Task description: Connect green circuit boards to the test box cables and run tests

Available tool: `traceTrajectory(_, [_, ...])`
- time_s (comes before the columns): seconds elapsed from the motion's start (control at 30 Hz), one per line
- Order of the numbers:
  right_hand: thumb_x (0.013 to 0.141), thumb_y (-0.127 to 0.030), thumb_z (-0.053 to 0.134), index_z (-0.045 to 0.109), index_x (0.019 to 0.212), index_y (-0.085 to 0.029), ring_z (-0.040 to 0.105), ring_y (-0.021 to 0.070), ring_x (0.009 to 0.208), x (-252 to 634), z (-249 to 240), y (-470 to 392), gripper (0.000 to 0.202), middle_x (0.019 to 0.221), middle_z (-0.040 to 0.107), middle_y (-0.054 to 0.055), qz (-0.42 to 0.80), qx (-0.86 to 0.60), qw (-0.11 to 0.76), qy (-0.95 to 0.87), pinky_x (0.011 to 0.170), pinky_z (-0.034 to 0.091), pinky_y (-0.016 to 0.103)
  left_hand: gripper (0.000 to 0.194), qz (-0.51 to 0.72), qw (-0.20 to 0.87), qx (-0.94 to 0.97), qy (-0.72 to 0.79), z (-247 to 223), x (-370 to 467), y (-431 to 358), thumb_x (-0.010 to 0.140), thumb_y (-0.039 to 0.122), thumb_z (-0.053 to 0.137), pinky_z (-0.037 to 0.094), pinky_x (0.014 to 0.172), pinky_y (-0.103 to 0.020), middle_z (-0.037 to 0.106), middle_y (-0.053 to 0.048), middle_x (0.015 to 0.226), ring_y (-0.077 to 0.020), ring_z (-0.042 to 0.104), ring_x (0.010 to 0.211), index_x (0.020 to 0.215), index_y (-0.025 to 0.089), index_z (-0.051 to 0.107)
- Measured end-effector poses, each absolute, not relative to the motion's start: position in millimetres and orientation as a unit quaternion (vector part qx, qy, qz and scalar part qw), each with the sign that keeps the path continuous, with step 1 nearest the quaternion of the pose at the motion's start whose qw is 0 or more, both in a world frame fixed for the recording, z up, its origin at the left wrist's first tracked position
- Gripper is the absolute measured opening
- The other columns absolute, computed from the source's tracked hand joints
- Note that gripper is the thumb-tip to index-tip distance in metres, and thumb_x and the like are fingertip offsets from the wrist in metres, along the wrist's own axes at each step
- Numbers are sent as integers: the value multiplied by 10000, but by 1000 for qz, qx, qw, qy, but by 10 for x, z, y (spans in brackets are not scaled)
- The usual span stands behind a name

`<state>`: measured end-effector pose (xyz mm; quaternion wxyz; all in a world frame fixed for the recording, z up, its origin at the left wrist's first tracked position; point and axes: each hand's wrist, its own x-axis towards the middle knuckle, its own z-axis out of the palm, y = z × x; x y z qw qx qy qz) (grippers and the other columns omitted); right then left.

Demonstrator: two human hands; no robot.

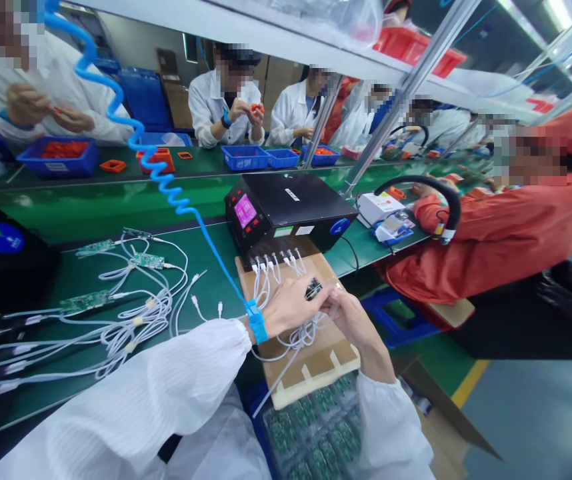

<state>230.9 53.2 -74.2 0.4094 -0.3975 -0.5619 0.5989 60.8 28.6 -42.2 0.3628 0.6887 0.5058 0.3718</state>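
My left hand (290,305), with a blue wrist strap (256,321) at its wrist, is closed around a small dark green circuit board (313,288). My right hand (353,319) meets it at the board's right end, its thumb and fingertips pinched together. Whatever lies between those fingertips is hidden. Below both hands, a bundle of white cables (302,337) rests on a brown cardboard sheet (293,375). Ahead stands a black test box (299,200) with a lit pink screen and several white plugs along its lower front. A tray of green circuit boards (316,427) sits nearest my body.
To the left, circuit boards (85,301) with tangled white cables (139,333) lie on the green bench (206,250). A coiled blue cord (153,150) hangs down to my wrist. Co-workers sit opposite, behind blue bins (246,159); a person in orange (506,233) is at right.
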Motion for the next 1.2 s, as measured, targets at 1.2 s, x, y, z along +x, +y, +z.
traceTrajectory(1.2, [1071, -293, 522, 630, 735, -182, 601, 203, 700, 2747, -1082, -138, 370, 732, 586, 54, -213, -342, 139, -905, 653, 440, 340, 550, 474, 754, 258, 375, 0, 282, 11, 882, 719, 676, 442, 427, -206, 584, 14, 695, -102, 546, 474, 953, 184, 571])
